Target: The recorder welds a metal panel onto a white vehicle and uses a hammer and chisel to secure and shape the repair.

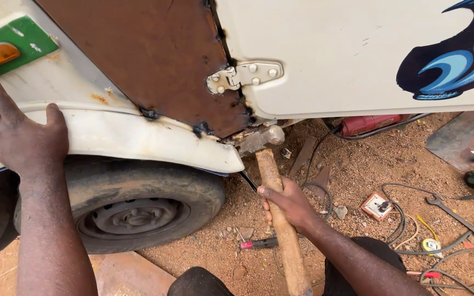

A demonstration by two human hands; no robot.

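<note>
Under the rusty panel (154,60), right hand (289,205) clenches wooden hammer (275,203); left hand (20,134) spreads flat on white fender (138,137).

one hammer (272,181), one wheel (138,211), two hands (20,137)

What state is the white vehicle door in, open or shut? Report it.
Shut: the white door sits flush beside the rusty brown panel at the hinge.

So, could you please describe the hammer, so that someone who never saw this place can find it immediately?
Start at the white vehicle body and go down to the rear end of its wheel arch, above the tyre. The hammer has its grey metal head against that lower edge, and the right hand grips its handle. Unlike the slim tools on the sand, its handle is thick, pale wood.
</note>
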